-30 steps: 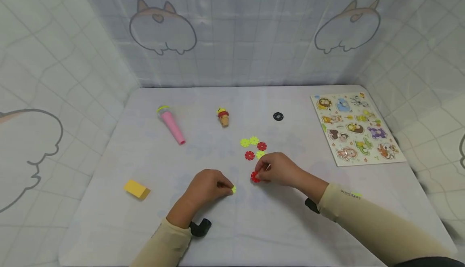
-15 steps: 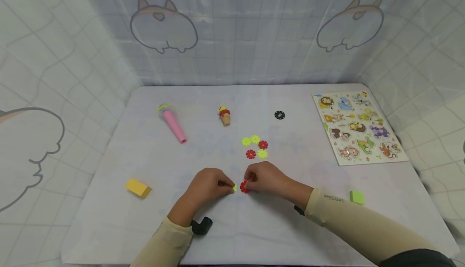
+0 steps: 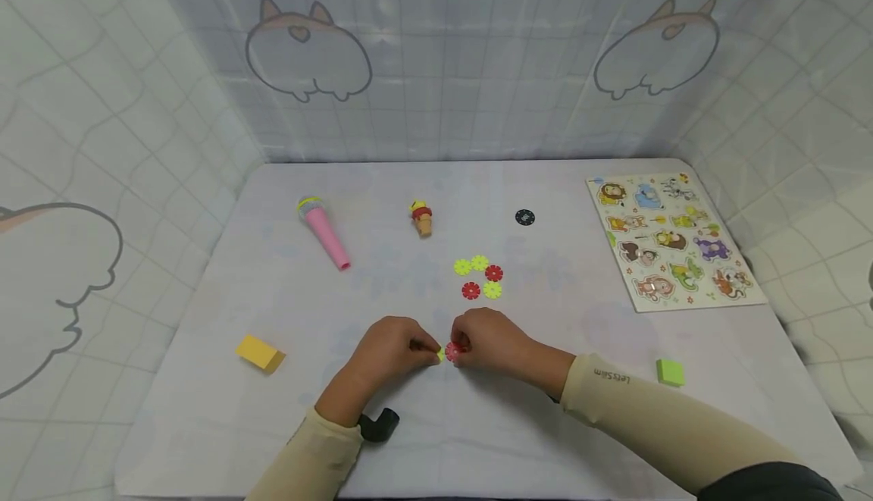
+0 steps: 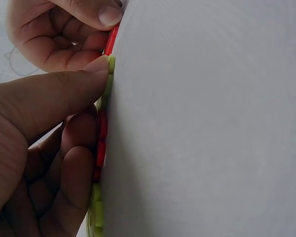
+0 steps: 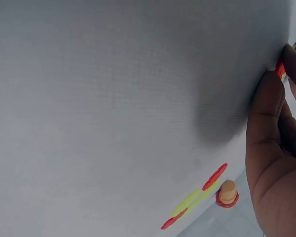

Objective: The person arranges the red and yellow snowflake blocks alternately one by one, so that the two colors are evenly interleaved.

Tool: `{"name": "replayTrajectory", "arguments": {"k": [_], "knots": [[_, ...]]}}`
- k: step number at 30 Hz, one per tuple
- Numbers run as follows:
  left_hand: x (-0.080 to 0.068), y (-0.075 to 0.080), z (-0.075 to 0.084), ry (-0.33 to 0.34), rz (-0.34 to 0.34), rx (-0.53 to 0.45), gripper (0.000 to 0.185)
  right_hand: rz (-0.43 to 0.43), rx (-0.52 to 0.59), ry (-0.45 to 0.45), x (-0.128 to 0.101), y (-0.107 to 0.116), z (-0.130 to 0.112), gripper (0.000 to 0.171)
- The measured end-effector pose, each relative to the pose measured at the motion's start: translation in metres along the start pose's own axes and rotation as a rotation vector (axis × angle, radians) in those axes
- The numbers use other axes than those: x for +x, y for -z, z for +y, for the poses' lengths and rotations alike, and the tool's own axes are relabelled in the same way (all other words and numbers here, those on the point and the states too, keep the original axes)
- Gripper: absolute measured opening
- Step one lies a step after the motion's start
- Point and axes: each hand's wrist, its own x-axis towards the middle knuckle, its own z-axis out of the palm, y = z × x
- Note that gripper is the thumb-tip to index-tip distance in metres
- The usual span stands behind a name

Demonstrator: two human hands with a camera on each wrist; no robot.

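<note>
On the white table (image 3: pixel 580 319) my left hand (image 3: pixel 431 349) pinches a small yellow-green flower-shaped disc (image 3: pixel 440 355) near the front middle. My right hand (image 3: pixel 460 348) pinches a red disc (image 3: pixel 450 352) and holds it against the yellow-green one. In the left wrist view my thumb lies on the yellow-green disc (image 4: pixel 110 66), and the red disc (image 4: pixel 111 42) sits just beyond it between the other hand's fingers. In the right wrist view only an edge of the red disc (image 5: pixel 280 66) shows past my fingers (image 5: pixel 269 143).
Several loose red and yellow-green discs (image 3: pixel 480 277) lie just behind the hands. Farther back are a pink toy microphone (image 3: pixel 323 233), a small figure (image 3: pixel 421 218) and a black disc (image 3: pixel 524 217). An animal puzzle board (image 3: pixel 671 239) lies right. A yellow block (image 3: pixel 258 353) sits left, a green block (image 3: pixel 670 372) right.
My right hand has carried the red disc leftward until it meets the yellow-green disc. The left hand has stayed in place. The green block has come into view from behind the right arm.
</note>
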Motion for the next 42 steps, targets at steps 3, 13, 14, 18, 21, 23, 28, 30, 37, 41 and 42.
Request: {"name": "replayTrajectory", "arguments": {"k": [3, 13, 14, 18, 21, 23, 28, 30, 37, 41, 42], "knots": [[-0.001, 0.0, 0.001, 0.0, -0.002, -0.002, 0.013, -0.009, 0.008, -0.01, 0.0, 0.001, 0.0, 0.024], [-0.002, 0.002, 0.009, -0.021, 0.008, 0.037, 0.011, 0.129, 0.118, -0.102, 0.002, 0.037, 0.028, 0.012], [-0.001, 0.002, 0.01, -0.027, 0.009, 0.033, 0.012, 0.149, 0.118, -0.118, 0.004, 0.043, 0.033, 0.011], [0.007, -0.001, 0.016, -0.064, 0.003, -0.001, 0.012, 0.207, 0.099, -0.183, 0.016, 0.06, 0.049, 0.015], [0.014, -0.006, 0.019, -0.055, -0.026, -0.021, 0.014, 0.216, 0.073, -0.211, 0.032, 0.068, 0.057, 0.023], [0.017, -0.009, 0.02, -0.034, -0.045, -0.029, 0.015, 0.206, 0.055, -0.226, 0.043, 0.071, 0.059, 0.027], [0.019, -0.013, 0.021, 0.011, -0.071, -0.041, 0.015, 0.162, -0.025, -0.223, 0.065, 0.07, 0.059, 0.035], [0.019, -0.012, 0.022, 0.004, -0.067, -0.046, 0.015, 0.145, -0.091, -0.196, 0.074, 0.067, 0.059, 0.036], [0.018, -0.011, 0.024, -0.009, -0.062, -0.05, 0.014, 0.114, -0.214, -0.178, 0.09, 0.061, 0.057, 0.029], [0.017, -0.011, 0.023, 0.006, -0.058, -0.048, 0.014, 0.094, -0.209, -0.184, 0.092, 0.062, 0.051, 0.027], [0.017, -0.01, 0.023, 0.01, -0.058, -0.048, 0.015, 0.087, -0.209, -0.184, 0.093, 0.063, 0.049, 0.028]]}}
